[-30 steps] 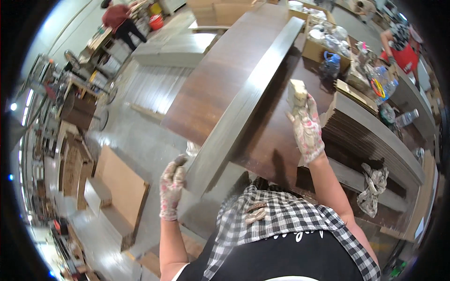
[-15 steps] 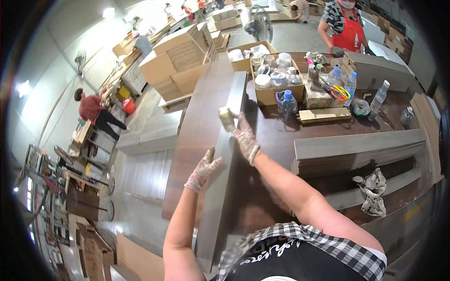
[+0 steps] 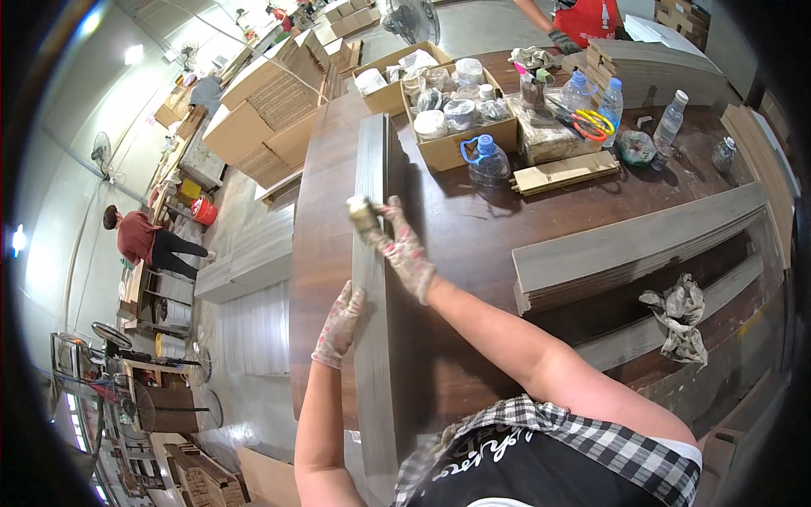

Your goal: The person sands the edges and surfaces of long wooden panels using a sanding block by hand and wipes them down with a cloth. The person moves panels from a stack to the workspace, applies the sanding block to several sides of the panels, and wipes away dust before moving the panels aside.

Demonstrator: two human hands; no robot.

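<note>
Above the long grey plank [image 3: 372,355], part-way along its length, the right hand [image 3: 408,266] grips a pale block [image 3: 363,218] between thumb and fingers; whether the block touches the top face cannot be told. At the plank's left edge lies the left hand [image 3: 338,329], its fingers extended and holding nothing, apparently steadying that side. Compared with one second ago, when the hands were wide apart and the block was well to the right of the plank, both are now gathered at the plank, which suggests that work on its surface is under way or about to start. The plank rests on the brown table [image 3: 325,203]; to its right are a stack of grey planks [image 3: 642,237] and a crumpled cloth [image 3: 678,313].
</note>
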